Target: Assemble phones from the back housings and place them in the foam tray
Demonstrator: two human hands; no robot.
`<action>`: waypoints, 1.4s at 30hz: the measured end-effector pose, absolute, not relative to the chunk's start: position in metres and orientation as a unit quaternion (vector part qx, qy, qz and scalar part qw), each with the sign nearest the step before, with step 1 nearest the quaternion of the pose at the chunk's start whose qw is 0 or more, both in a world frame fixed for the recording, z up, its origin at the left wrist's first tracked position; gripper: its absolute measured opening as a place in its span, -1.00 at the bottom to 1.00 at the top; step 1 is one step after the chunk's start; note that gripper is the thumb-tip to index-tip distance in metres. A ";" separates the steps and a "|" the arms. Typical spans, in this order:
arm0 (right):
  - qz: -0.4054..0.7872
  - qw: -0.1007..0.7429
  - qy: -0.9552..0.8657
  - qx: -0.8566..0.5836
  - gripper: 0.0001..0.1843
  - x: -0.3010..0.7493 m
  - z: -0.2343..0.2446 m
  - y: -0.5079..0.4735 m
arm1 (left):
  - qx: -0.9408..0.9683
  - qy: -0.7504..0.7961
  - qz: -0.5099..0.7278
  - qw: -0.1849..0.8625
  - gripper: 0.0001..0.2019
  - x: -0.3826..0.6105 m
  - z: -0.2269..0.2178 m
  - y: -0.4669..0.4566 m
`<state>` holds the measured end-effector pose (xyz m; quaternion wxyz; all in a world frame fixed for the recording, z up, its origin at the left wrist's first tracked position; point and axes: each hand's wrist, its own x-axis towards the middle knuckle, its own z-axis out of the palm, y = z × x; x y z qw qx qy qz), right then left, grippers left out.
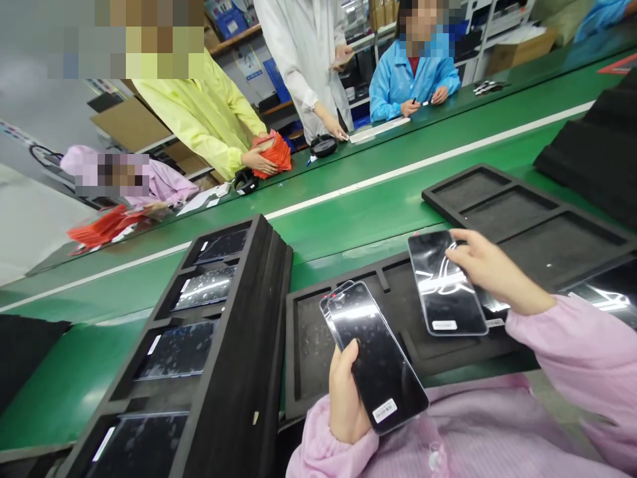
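Observation:
My left hand (344, 393) is closed around a small stack of black glass phone panels (375, 355), held tilted over a black foam tray (308, 345). A white label sits at the lower end of the top panel. My right hand (490, 269) grips another black glass panel (444, 285) by its upper right edge, above the same tray's right side. More shiny panels lie under my right wrist. Both my sleeves are pink.
A tall stack of black foam trays (233, 372) with panels in its slots stands at the left. An empty foam tray (517, 212) lies at the right, more foam (597, 159) behind it. Across the green conveyor (348, 206), several people work; one holds orange sheets (273, 154).

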<state>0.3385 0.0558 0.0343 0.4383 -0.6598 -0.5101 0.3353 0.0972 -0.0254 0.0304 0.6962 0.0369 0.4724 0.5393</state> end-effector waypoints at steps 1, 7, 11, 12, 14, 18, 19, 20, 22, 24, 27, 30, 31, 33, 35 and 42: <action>0.325 0.421 -0.535 -0.657 -0.43 0.336 0.027 0.056 | 0.050 0.465 0.541 0.699 -0.70 0.097 0.032 -0.025; 0.272 0.402 -0.623 -0.613 -0.69 0.311 0.024 0.052 | 0.169 0.445 0.465 0.746 -0.66 0.107 0.040 -0.029; 0.305 0.398 -0.700 -0.508 -0.70 0.302 0.055 0.048 | 0.228 0.440 0.415 0.763 -0.66 0.114 0.045 -0.031; 0.302 0.396 -0.729 -0.470 -0.72 0.300 0.062 0.047 | 0.239 0.438 0.403 0.767 -0.65 0.115 0.046 -0.032; 0.253 0.402 -0.778 -0.411 -0.80 0.295 0.071 0.044 | 0.259 0.433 0.386 0.772 -0.65 0.117 0.047 -0.032; 0.104 0.427 -0.823 -0.359 -0.79 0.292 0.078 0.033 | 0.278 0.424 0.377 0.775 -0.63 0.117 0.049 -0.032; 0.078 0.431 -0.831 -0.343 -0.80 0.293 0.078 0.029 | 0.275 0.425 0.376 0.776 -0.62 0.117 0.050 -0.032; 0.057 0.434 -0.842 -0.316 -0.80 0.295 0.078 0.023 | 0.266 0.427 0.378 0.777 -0.62 0.116 0.050 -0.032; 0.042 0.419 -0.876 -0.235 -0.76 0.300 0.078 0.010 | 0.242 0.427 0.386 0.781 -0.64 0.115 0.052 -0.033; 0.064 0.376 -0.909 -0.170 -0.74 0.307 0.080 -0.002 | 0.221 0.414 0.396 0.789 -0.65 0.114 0.053 -0.033; 0.122 0.343 -0.919 -0.150 -0.76 0.312 0.087 -0.008 | 0.215 0.399 0.411 0.791 -0.69 0.113 0.054 -0.030; 0.171 0.296 -0.933 -0.116 -0.63 0.310 0.092 0.000 | 0.240 0.412 0.434 0.764 -0.76 0.115 0.052 -0.024; 0.172 0.274 -0.940 -0.107 -0.59 0.309 0.092 0.004 | 0.249 0.416 0.444 0.754 -0.74 0.116 0.051 -0.022; 0.148 0.252 -0.949 -0.119 -0.57 0.306 0.089 0.013 | 0.237 0.412 0.459 0.750 -0.68 0.118 0.048 -0.018; 0.110 0.263 -0.944 -0.166 -0.70 0.305 0.082 0.021 | 0.197 0.390 0.464 0.771 -0.68 0.119 0.046 -0.016; 0.083 0.394 -0.816 -0.415 -0.63 0.287 0.062 0.032 | 0.151 0.403 0.479 0.765 -0.72 0.121 0.047 -0.016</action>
